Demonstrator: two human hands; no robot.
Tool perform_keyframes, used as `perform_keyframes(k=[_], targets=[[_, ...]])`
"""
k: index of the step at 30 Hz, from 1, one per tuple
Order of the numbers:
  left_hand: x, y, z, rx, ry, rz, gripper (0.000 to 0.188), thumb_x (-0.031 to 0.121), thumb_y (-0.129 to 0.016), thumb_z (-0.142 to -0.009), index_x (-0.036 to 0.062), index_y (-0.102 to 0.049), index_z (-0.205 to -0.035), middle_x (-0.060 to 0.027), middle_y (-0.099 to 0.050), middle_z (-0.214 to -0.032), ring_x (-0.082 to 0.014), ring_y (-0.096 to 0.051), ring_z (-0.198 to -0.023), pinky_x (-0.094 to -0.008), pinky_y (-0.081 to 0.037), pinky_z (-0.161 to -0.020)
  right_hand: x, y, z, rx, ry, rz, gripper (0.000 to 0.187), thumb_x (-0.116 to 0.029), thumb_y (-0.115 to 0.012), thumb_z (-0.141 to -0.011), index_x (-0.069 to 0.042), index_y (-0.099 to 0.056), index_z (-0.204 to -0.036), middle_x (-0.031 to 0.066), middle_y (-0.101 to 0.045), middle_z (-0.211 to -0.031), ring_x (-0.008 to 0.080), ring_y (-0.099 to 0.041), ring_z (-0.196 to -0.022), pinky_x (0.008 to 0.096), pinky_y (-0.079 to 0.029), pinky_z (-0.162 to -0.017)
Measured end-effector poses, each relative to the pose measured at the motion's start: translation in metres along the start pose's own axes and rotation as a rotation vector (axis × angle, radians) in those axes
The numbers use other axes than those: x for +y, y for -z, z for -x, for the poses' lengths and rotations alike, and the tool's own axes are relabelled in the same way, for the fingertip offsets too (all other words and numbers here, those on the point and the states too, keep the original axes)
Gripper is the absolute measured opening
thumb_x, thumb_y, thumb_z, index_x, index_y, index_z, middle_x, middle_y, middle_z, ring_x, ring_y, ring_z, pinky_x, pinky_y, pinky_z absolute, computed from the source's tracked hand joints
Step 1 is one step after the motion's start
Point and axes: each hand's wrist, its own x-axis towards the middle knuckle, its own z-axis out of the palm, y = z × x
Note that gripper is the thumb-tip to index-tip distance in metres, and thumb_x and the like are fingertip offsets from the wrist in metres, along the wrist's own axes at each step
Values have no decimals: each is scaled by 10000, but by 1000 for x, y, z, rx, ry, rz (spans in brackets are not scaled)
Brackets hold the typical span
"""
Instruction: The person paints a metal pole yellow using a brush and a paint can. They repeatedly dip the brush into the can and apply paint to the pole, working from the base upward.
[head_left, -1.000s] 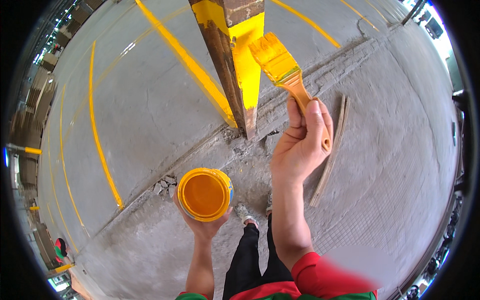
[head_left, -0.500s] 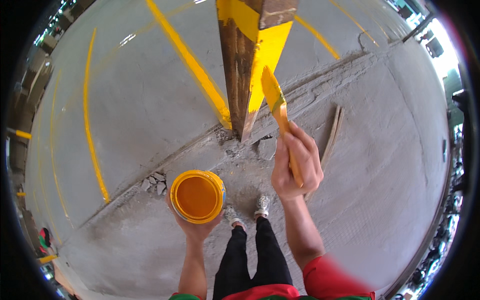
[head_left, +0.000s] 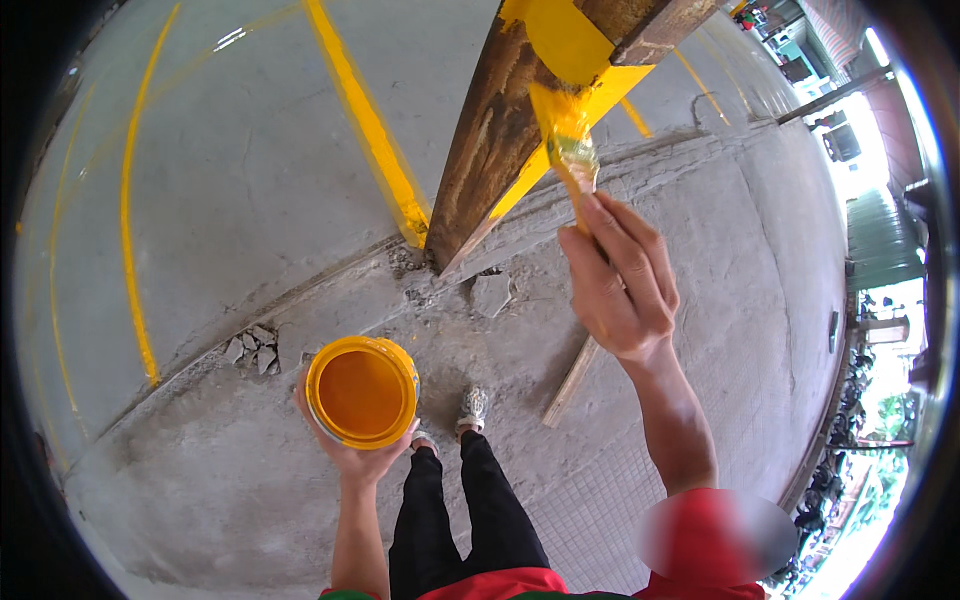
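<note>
Brown rough post (head_left: pixel 490 150), part-yellow | left hand (head_left: pixel 352 457) clasping round can (head_left: pixel 402 362) | right hand (head_left: pixel 625 280) gripping yellow bristle brush (head_left: pixel 573 152)

Soft light on floor (head_left: pixel 720 300), white glare at right, partly blurred sleeve (head_left: pixel 703 530), fisheye-curved edges

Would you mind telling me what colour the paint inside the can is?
The paint looks orange; the head view shows it best.

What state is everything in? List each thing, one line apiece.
Paint can, open, yellow-orange paint inside
Paintbrush, bristles coated yellow
Post, partly yellow, otherwise brown
Left hand, holding the can
Right hand, gripping the brush handle
Wooden strip, lying down
Concrete pieces, broken
</note>
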Motion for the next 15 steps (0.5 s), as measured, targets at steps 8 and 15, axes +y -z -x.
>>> perform_keyframes(k=[8, 15], targets=[[-6, 6, 0, -5, 6, 12, 1284, 253, -957, -587, 87, -163, -1582, -136, -419, -1475, -300, -479, -1356, -502, -382, -1165, 2, 27, -9, -41, 30, 133, 259, 83, -819, -747, -8, -741, -977, 169, -738, -1123, 319, -735, -1016, 353, -665, -785], [-5, 6, -3, 4, -24, 13, 1288, 317, -972, -603, 87, -168, -1582, -132, -405, -1468, -302, -469, -1359, -498, -375, -1164, -7, 23, -13, -119, 25, -37, 207, 87, -808, -791, 19, -734, -972, 185, -727, -1144, 367, -732, -1024, 382, -657, -813]])
